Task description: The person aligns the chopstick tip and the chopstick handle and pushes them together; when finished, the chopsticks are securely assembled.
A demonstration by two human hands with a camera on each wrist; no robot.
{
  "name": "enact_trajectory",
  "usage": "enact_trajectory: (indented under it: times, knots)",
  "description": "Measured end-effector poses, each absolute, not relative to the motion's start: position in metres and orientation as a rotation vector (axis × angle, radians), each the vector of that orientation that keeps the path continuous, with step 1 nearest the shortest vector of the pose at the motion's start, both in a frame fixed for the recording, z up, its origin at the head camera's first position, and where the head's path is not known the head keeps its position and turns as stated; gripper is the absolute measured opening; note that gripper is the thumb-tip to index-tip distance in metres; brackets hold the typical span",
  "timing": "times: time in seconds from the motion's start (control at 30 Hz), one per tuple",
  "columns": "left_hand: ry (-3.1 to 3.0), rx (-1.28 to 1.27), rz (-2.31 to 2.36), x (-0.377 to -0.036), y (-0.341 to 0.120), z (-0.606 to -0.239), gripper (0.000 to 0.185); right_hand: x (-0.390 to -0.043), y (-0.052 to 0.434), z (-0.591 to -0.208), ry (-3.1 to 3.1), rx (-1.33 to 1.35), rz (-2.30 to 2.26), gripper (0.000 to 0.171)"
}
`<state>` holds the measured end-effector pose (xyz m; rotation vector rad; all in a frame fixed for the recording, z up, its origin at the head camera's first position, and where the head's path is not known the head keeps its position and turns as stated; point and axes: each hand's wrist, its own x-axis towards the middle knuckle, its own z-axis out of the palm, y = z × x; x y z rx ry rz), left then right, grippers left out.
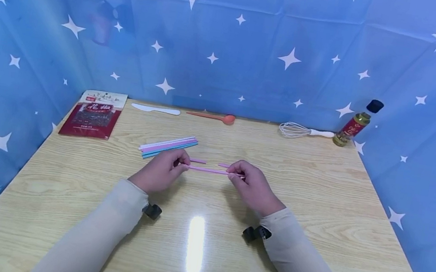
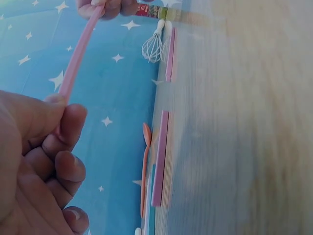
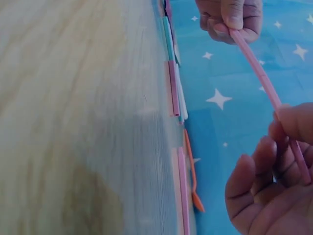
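- Pink drinking straw (image 1: 208, 170) is held level just above the middle of the wooden table (image 1: 315, 227) in the head view; the left hand (image 1: 161, 172) pinches one end and the right hand (image 1: 252, 188) pinches the other.
- Behind the hands lie two short pink straw pieces (image 1: 198, 161) and a bundle of pastel straws (image 1: 168, 145).
- Along the table's far edge are a red spice packet (image 1: 94, 114), a white spatula (image 1: 155, 109), an orange spoon (image 1: 212, 116), a whisk (image 1: 305, 132) and a small bottle (image 1: 358, 124).
- Left wrist view: the left hand's thumb and curled fingers (image 2: 66, 129) clamp the straw (image 2: 76, 58), which runs up to the right hand (image 2: 105, 7).
- Right wrist view: the right hand's fingers (image 3: 259, 166) close round the straw (image 3: 257, 66), slightly bowed, with the left hand (image 3: 230, 17) gripping its far end.
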<state>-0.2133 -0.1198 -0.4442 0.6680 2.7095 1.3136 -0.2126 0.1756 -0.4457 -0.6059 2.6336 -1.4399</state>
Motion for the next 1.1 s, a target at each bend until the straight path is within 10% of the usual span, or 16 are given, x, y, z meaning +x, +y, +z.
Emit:
enact_trajectory:
  times: [1.1]
  knots:
    - [2.962,-0.080,0.750,-0.237,-0.181,-0.456,0.015,-0.217,0.182,-0.449,2.641,-0.460,-1.514,0.023]
